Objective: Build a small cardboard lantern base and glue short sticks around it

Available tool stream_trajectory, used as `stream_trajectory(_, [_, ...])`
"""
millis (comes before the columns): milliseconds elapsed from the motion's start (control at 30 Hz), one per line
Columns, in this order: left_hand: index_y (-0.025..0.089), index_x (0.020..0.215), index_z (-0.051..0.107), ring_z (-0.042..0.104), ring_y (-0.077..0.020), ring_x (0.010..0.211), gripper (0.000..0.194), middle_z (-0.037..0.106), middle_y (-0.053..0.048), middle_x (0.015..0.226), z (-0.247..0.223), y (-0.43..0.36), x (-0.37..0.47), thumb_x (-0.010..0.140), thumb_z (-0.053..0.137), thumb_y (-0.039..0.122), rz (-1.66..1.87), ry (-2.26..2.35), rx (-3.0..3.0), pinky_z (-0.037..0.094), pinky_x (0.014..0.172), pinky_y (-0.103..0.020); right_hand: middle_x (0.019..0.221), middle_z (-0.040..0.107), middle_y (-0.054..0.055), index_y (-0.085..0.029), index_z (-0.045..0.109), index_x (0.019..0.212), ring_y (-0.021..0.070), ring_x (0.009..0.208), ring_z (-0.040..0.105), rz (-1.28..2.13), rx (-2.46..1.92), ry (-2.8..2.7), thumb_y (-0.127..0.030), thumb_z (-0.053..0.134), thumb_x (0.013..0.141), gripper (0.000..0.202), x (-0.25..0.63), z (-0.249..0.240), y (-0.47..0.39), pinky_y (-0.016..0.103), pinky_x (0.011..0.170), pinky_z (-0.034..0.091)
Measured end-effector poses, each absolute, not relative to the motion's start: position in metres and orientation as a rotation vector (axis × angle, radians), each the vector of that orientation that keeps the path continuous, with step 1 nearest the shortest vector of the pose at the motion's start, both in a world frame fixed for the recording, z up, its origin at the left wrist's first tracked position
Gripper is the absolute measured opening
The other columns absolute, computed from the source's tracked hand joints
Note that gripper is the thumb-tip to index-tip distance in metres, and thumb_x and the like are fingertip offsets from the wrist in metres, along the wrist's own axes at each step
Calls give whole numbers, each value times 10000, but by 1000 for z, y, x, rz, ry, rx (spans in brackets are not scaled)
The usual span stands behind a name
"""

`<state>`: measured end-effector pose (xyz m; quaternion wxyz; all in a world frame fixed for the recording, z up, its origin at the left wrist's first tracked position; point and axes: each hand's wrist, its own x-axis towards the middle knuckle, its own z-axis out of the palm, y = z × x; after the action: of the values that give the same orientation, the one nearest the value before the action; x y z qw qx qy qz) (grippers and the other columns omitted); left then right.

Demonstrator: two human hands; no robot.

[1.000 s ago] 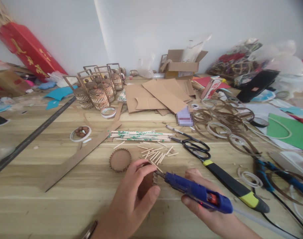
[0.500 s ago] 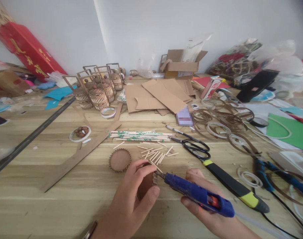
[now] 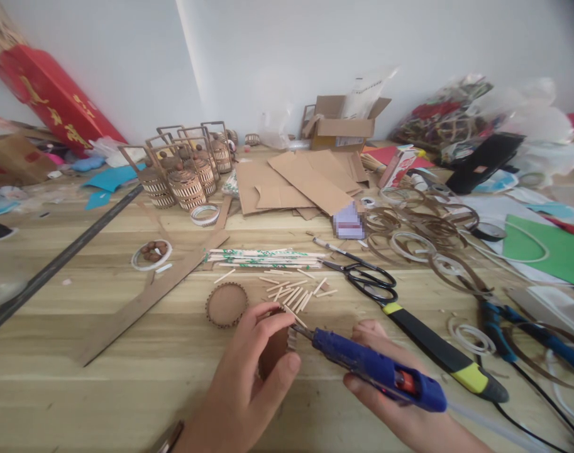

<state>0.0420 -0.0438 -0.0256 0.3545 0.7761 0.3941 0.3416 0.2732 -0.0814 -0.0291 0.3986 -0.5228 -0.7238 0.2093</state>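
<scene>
My left hand [image 3: 256,368] is closed around a round cardboard piece [image 3: 273,352] with a ridged, corrugated rim, tilted so its inside faces me; the fingers hide part of it. In my right hand [image 3: 385,384] is a blue glue gun [image 3: 376,368], its metal nozzle at the rim of the held piece near my left fingertips. Whether nozzle and rim touch I cannot tell. A similar round cardboard piece [image 3: 227,304] lies flat to the left of my left hand. Short wooden sticks [image 3: 293,294] are scattered just beyond the hands.
Scissors [image 3: 369,280] and a black-and-yellow handled tool [image 3: 442,349] lie to the right, with pliers [image 3: 496,330] farther over. Paper-wrapped sticks [image 3: 268,258] and cardboard sheets [image 3: 287,182] lie ahead. Several small lidded baskets [image 3: 187,187] stand back left. A cardboard strip [image 3: 140,308] lies left.
Almost nothing differs. The glue gun and both hands keep nearly the same position, and the view has shifted very slightly.
</scene>
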Motion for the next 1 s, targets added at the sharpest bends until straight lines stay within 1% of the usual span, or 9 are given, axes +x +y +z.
stream_trajectory(200, [344, 1293, 514, 468, -237, 1325, 305, 487, -45, 1426, -27, -42, 42, 989, 509, 326, 848, 999, 1922, 419, 1083, -364, 598, 527, -9, -238, 490, 627, 185, 620, 544, 513, -1354, -1816, -477, 591, 867, 353, 273, -30, -81, 308, 616, 477])
stream_trajectory(333, [326, 1289, 518, 472, -237, 1314, 296, 478, -49, 1430, -29, -42, 42, 995, 496, 348, 825, 973, 1816, 419, 1076, -352, 590, 528, -7, -238, 481, 612, 185, 609, 545, 547, -1372, -1785, -514, 584, 860, 385, 271, -29, -80, 306, 608, 484])
stream_trajectory(433, [320, 1293, 511, 475, -231, 1309, 300, 494, -43, 1411, -30, -43, 41, 995, 497, 342, 838, 947, 1762, 423, 1070, -334, 589, 530, -9, -241, 497, 601, 187, 608, 552, 561, -1382, -1749, -502, 604, 839, 368, 272, -31, -79, 305, 606, 488])
stream_trajectory(533, [318, 1343, 444, 504, -231, 1284, 364, 494, -50, 1409, -30, -45, 39, 983, 497, 317, 860, 887, 1720, 458, 1045, -340, 598, 561, -3, -249, 539, 594, 200, 625, 579, 588, -1409, -1679, -472, 624, 820, 329, 276, -37, -78, 310, 615, 499])
stream_trajectory(633, [288, 1369, 378, 512, -252, 1280, 481, 465, -84, 1439, -29, -45, 38, 916, 523, 216, 839, 878, 1796, 470, 1047, -396, 663, 634, 7, -257, 661, 724, 211, 644, 616, 672, -1506, -1510, -474, 643, 791, 227, 278, -40, -76, 307, 596, 516])
stream_trajectory(700, [257, 1345, 390, 469, -276, 1322, 552, 443, -112, 1461, -29, -42, 38, 832, 557, 142, 745, 867, 1992, 435, 1084, -449, 652, 647, 3, -257, 694, 786, 215, 620, 621, 712, -1587, -1359, -497, 663, 746, 246, 278, -40, -76, 303, 558, 517])
stream_trajectory(833, [195, 1347, 430, 396, -307, 1384, 661, 483, -141, 1448, -36, -31, 39, 718, 561, 41, 415, 661, 2471, 265, 1176, -571, 566, 605, -10, -247, 656, 659, 197, 567, 594, 762, -1669, -1205, -498, 666, 716, 257, 273, -31, -78, 297, 548, 515])
stream_trajectory(900, [168, 1397, 401, 353, -321, 1413, 728, 480, -150, 1462, -40, -28, 39, 700, 568, 40, 291, 602, 2580, 207, 1187, -608, 551, 588, -13, -245, 624, 606, 184, 559, 580, 796, -1696, -1185, -479, 671, 720, 265, 270, -26, -80, 294, 559, 515])
stream_trajectory(1000, [139, 1441, 365, 286, -363, 1434, 780, 424, -174, 1503, -43, -30, 42, 717, 654, 154, 258, 680, 2633, 252, 1165, -620, 554, 588, -16, -247, 613, 592, 182, 567, 579, 829, -1686, -1167, -470, 686, 701, 258, 268, -23, -80, 296, 571, 516])
